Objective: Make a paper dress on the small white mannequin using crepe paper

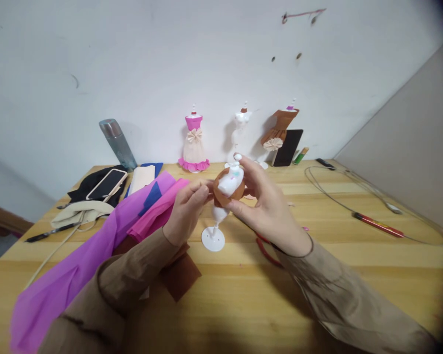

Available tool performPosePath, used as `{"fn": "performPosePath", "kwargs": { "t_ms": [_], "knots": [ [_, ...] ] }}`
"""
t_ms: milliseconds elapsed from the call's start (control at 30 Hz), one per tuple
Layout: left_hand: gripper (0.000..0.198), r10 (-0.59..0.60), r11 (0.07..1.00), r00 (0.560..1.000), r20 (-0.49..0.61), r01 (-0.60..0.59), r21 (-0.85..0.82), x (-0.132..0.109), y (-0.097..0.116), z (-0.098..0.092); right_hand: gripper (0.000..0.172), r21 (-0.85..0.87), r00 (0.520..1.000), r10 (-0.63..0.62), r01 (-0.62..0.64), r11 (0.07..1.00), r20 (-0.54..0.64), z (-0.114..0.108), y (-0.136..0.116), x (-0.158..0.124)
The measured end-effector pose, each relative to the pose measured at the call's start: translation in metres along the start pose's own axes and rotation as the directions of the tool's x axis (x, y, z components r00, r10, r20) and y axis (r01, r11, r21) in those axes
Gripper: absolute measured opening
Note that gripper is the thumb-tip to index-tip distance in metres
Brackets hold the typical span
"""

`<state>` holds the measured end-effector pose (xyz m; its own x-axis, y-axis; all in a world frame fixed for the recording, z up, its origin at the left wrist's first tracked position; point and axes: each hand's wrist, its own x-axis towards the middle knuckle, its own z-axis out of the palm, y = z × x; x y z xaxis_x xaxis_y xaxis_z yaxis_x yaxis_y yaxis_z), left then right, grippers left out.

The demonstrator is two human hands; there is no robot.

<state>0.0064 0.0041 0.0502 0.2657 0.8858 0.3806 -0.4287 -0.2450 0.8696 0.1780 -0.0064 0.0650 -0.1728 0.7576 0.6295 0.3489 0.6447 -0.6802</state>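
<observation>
Snugly, left hand [186, 212] and right hand [269, 212] grip brown felt [218, 195] wrapped round a tilted white mannequin [230, 182].

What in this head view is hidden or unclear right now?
Head view: how the brown felt closes behind the mini mannequin; the right hand covers it.
Head view: dark brown sheet; its extent is hidden under the left sleeve.
Head view: red-handled tool; mostly under the right sleeve, type unclear.

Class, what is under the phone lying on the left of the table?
The phone lies on black fabric; whatever is beneath that fabric is covered and cannot be seen.
</observation>
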Motion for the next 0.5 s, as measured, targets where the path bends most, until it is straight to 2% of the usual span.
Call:
{"fn": "performPosePath", "kwargs": {
  "t_ms": [133, 400, 500],
  "knots": [
    [0.038, -0.011, 0.993, 0.994, 0.105, -0.001, 0.114, 0.001, -0.01, -0.006, 0.074, -0.067, 1.0, -0.004, 0.003, 0.998, -0.028, 0.002, -0.002, 0.0],
    [0.038, -0.035, 0.986, 0.999, 0.034, 0.029, 0.162, -0.001, -0.012, -0.003, 0.075, 0.012, 0.999, 0.047, -0.047, 0.999, 0.006, 0.001, 0.001, 0.001],
    [0.034, -0.075, 0.99, 0.997, -0.035, 0.078, 0.114, -0.002, -0.009, 0.002, 0.064, 0.049, 0.997, 0.051, -0.053, 0.997, 0.054, -0.008, -0.002, 0.004]
  ]
}}
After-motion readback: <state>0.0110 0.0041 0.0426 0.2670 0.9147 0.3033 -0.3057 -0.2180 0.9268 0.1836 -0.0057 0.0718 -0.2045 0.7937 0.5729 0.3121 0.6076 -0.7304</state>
